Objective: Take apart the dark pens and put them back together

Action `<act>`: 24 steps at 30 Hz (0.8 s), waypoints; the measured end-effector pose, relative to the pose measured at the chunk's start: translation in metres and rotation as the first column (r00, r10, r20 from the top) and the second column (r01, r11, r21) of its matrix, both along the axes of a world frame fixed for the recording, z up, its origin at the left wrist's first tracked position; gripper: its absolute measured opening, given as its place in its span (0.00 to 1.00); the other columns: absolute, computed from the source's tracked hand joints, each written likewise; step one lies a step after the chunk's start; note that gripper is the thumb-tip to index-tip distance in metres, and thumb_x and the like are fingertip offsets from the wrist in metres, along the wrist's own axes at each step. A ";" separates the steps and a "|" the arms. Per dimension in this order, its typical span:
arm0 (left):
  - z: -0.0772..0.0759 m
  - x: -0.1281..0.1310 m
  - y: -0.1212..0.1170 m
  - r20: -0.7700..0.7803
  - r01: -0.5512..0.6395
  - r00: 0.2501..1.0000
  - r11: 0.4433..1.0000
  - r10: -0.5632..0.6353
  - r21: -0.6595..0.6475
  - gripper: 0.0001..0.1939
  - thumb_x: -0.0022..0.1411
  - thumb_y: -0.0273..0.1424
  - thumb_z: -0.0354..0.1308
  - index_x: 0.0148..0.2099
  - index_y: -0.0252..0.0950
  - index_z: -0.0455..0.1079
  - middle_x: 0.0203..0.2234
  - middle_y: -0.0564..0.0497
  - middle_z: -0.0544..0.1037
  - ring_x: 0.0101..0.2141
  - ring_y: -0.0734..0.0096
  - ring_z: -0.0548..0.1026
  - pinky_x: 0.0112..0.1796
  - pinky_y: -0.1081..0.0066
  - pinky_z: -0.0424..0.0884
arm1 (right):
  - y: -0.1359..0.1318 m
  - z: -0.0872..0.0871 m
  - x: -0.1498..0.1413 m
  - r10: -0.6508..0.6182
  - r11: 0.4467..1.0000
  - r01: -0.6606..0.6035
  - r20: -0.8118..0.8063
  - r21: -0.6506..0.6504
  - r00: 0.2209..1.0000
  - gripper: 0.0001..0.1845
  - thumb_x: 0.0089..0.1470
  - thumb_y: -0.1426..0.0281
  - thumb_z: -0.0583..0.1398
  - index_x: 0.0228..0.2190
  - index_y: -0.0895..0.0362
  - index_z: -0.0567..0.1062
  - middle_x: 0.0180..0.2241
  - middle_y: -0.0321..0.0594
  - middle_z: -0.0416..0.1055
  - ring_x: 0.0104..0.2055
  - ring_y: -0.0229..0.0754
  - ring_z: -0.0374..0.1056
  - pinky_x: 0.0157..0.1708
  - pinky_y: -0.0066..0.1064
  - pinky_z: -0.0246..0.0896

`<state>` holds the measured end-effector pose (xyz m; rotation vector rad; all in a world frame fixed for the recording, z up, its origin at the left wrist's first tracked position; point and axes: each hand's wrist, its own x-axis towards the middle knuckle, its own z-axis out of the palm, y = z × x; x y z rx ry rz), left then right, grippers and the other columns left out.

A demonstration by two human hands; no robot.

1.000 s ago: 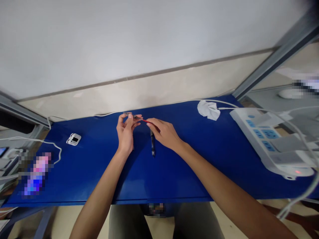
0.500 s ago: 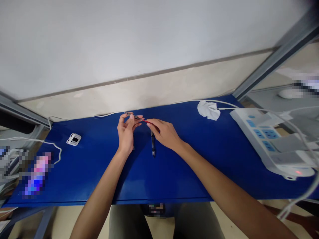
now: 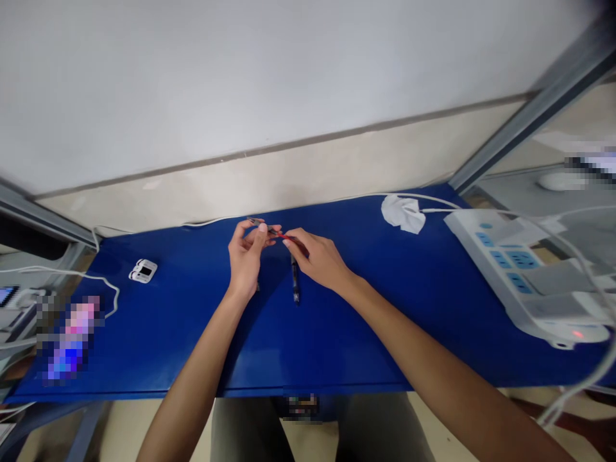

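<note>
Above the far middle of the blue table [image 3: 366,333], both hands meet on one thin pen-like rod. My left hand [image 3: 246,256] pinches its dark metallic end [image 3: 256,222] between thumb and fingertips. My right hand [image 3: 317,258] pinches the thin red rod [image 3: 283,237] at its other end. A black pen barrel [image 3: 295,281] lies on the table just below my right fingers, pointing towards me.
A small white device [image 3: 143,270] sits at the left with a white cable [image 3: 103,282]. Crumpled white tissue [image 3: 403,212] lies at the far right. A white power strip [image 3: 524,276] with plugs and cables fills the right edge. A wall rises behind the table.
My left hand has shifted slightly right, closer to my right hand, tilting the rod's dark end a little. The pen barrel and everything else stayed put.
</note>
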<state>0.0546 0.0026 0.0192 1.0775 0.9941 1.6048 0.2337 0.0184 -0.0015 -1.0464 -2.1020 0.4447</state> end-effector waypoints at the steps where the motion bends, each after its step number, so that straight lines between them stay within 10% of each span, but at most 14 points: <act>1: 0.001 0.002 -0.001 -0.015 0.022 1.000 1.000 -0.022 -0.002 0.17 0.66 0.44 0.68 0.48 0.39 0.73 0.42 0.45 0.86 0.42 0.64 0.85 0.45 0.63 0.79 | 0.000 0.000 0.000 0.004 1.000 -0.004 -0.009 -0.003 1.000 0.16 0.75 0.58 0.51 0.51 0.52 0.73 0.42 0.42 0.80 0.38 0.46 0.76 0.38 0.34 0.61; 13: 0.016 0.006 -0.019 -0.270 0.017 0.963 0.999 -0.005 0.043 0.18 0.65 0.42 0.68 0.55 0.44 0.78 0.54 0.44 0.81 0.55 0.58 0.78 0.58 0.56 0.72 | -0.002 0.012 0.001 0.040 0.985 -0.096 -0.342 -0.147 0.939 0.16 0.73 0.53 0.53 0.46 0.50 0.72 0.29 0.33 0.67 0.28 0.40 0.62 0.31 0.33 0.57; 17: 0.029 0.013 -0.091 -0.301 -0.105 0.947 0.993 0.115 0.050 0.11 0.67 0.41 0.66 0.50 0.47 0.80 0.47 0.45 0.82 0.47 0.58 0.80 0.51 0.58 0.75 | 0.000 0.015 0.003 -0.063 0.950 -0.144 -0.619 -0.278 0.783 0.17 0.68 0.49 0.60 0.43 0.47 0.65 0.25 0.29 0.58 0.24 0.38 0.54 0.24 0.31 0.50; 19: 0.016 0.016 -0.145 -0.279 0.107 0.952 0.992 -0.123 -0.070 0.06 0.67 0.42 0.65 0.44 0.50 0.82 0.34 0.47 0.82 0.37 0.59 0.79 0.41 0.58 0.75 | 0.002 0.016 0.004 -0.103 0.927 -0.199 -0.725 -0.319 0.681 0.20 0.65 0.48 0.62 0.41 0.47 0.61 0.25 0.27 0.57 0.22 0.36 0.51 0.23 0.30 0.48; 21: -0.015 0.019 -0.196 -0.167 0.472 0.832 0.833 -0.529 -0.289 0.08 0.66 0.45 0.66 0.40 0.50 0.83 0.29 0.47 0.82 0.32 0.59 0.79 0.36 0.59 0.74 | 0.004 0.018 0.006 -0.134 0.910 -0.237 -0.783 -0.340 0.608 0.22 0.64 0.47 0.64 0.41 0.47 0.61 0.25 0.27 0.57 0.22 0.35 0.48 0.22 0.30 0.46; 24: -0.076 0.028 -0.245 0.012 0.734 0.388 0.301 -0.922 -0.609 0.21 0.53 0.57 0.69 0.33 0.45 0.82 0.30 0.45 0.82 0.33 0.56 0.80 0.38 0.58 0.74 | 0.006 0.021 0.008 -0.158 0.899 -0.264 -0.820 -0.350 0.549 0.22 0.63 0.47 0.65 0.41 0.47 0.64 0.24 0.27 0.55 0.22 0.35 0.46 0.21 0.30 0.45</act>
